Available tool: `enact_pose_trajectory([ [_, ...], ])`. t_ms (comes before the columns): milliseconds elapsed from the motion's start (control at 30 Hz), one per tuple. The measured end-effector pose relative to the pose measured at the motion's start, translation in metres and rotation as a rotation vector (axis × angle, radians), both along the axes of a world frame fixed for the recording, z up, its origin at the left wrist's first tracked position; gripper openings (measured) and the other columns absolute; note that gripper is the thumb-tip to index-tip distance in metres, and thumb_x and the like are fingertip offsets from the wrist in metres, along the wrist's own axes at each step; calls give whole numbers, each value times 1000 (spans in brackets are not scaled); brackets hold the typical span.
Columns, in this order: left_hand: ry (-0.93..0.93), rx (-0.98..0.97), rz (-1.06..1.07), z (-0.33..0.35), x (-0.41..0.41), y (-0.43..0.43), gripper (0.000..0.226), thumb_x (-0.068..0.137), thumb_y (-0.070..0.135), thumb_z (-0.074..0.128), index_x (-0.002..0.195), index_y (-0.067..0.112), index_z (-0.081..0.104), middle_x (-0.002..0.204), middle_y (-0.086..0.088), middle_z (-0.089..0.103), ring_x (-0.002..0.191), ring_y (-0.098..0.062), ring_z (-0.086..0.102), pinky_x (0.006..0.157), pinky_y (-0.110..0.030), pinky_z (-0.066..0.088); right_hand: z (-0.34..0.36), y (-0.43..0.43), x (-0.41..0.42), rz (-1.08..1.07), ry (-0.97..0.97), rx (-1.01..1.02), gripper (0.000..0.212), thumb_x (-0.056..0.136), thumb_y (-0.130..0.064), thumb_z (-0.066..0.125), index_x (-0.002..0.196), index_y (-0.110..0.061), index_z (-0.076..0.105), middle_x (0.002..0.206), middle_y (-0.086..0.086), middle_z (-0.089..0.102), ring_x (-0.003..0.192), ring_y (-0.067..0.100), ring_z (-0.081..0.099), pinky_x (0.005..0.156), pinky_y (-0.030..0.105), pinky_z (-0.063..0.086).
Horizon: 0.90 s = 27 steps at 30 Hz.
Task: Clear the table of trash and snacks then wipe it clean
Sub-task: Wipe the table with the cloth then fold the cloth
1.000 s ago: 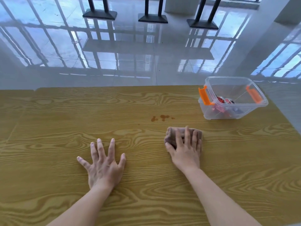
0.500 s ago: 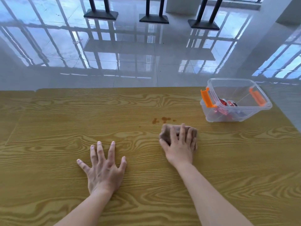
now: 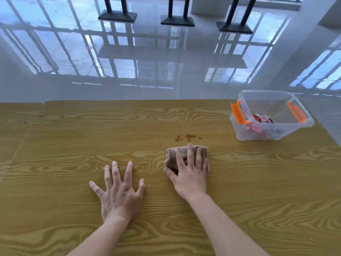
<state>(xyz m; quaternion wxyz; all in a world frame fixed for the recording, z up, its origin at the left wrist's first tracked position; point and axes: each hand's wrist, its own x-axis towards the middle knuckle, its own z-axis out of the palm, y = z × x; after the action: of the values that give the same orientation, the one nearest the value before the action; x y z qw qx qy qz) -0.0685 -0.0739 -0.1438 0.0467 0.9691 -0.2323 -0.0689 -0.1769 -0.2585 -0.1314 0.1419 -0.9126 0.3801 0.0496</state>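
My right hand (image 3: 190, 172) presses flat on a folded brown cloth (image 3: 172, 156) on the wooden table (image 3: 73, 137), fingers spread over it. Just beyond the cloth are small brown stain spots (image 3: 187, 137) on the tabletop. My left hand (image 3: 119, 191) lies flat and open on the table to the left, fingers spread, holding nothing. A clear plastic bin (image 3: 273, 133) with orange latches stands at the far right; red snack packets (image 3: 262, 120) lie inside it.
The table's far edge runs across the middle of the view, with a glossy tiled floor beyond. Black table bases (image 3: 177, 21) stand on the floor far off. The bin sits close to the table's right edge.
My right hand has slid the cloth leftward and a little forward, closer to the stain spots. My left hand has stayed flat in place.
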Motion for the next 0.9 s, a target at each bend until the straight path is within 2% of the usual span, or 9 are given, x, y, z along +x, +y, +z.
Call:
enact_pose_trajectory([
  [100, 0, -9, 2, 1, -1, 0, 72, 85, 74, 15, 151, 44, 12, 164, -7, 4, 150, -27, -7, 112, -70, -6, -13, 47, -37, 312, -85, -95, 71, 87, -82, 24, 151, -55, 8, 167, -3, -10, 152, 29, -14, 118, 52, -1],
  [167, 2, -7, -3, 1, 0, 0, 72, 85, 73, 16, 151, 43, 14, 164, -7, 6, 150, -28, -5, 112, -71, -5, -13, 33, -70, 359, -85, -129, 68, 88, -81, 28, 150, -56, 13, 167, -7, -2, 153, 26, -2, 117, 51, 6],
  [267, 2, -13, -10, 0, 0, 0, 72, 86, 72, 17, 152, 42, 15, 164, -8, 7, 150, -28, -3, 111, -71, -5, -4, -27, -82, 162, -13, -168, 67, 87, -81, 19, 149, -57, 11, 167, -7, -5, 152, 23, -11, 121, 49, 2],
  [333, 0, -15, -9, 0, 0, 0, 72, 86, 72, 16, 152, 43, 13, 164, -8, 5, 150, -28, -4, 112, -71, -5, 5, -54, -63, -88, 24, -84, 70, 87, -79, 19, 151, -54, 5, 166, -5, -15, 151, 24, -19, 122, 49, -5],
  [400, 4, -12, -6, -1, 0, 0, 72, 86, 73, 17, 152, 43, 12, 164, -7, 4, 150, -28, -5, 112, -71, -5, 7, -50, -39, -192, 39, -12, 70, 90, -75, 23, 152, -51, 1, 164, -3, -21, 149, 27, -24, 121, 51, -11],
  [467, 5, -14, -6, -1, 0, 1, 73, 86, 73, 16, 152, 43, 12, 164, -7, 4, 150, -27, -6, 112, -71, -4, 0, -21, -38, -29, -9, -16, 69, 91, -74, 26, 151, -52, 2, 164, -2, -22, 148, 28, -26, 121, 50, -11],
  [600, -3, -15, -7, -1, 0, 0, 73, 86, 73, 16, 152, 42, 13, 164, -8, 5, 150, -27, -4, 112, -71, -5, -13, -10, -88, 387, -77, -142, 64, 91, -73, 30, 151, -54, 16, 167, -3, -1, 153, 26, -5, 118, 51, 8],
  [767, 2, -21, -6, -1, 1, 1, 73, 85, 73, 15, 152, 42, 11, 164, -7, 5, 150, -27, -5, 112, -71, -4, -3, -98, -34, -67, 43, -79, 68, 90, -72, 22, 151, -51, 4, 166, -1, -14, 151, 27, -19, 122, 49, -6],
  [900, -2, -22, -2, -2, 0, 0, 74, 85, 73, 15, 152, 43, 12, 164, -7, 6, 150, -27, -4, 112, -71, -4, 0, -131, 14, -199, 53, 11, 67, 93, -69, 23, 153, -48, 0, 165, -1, -17, 149, 29, -22, 120, 49, -15],
])
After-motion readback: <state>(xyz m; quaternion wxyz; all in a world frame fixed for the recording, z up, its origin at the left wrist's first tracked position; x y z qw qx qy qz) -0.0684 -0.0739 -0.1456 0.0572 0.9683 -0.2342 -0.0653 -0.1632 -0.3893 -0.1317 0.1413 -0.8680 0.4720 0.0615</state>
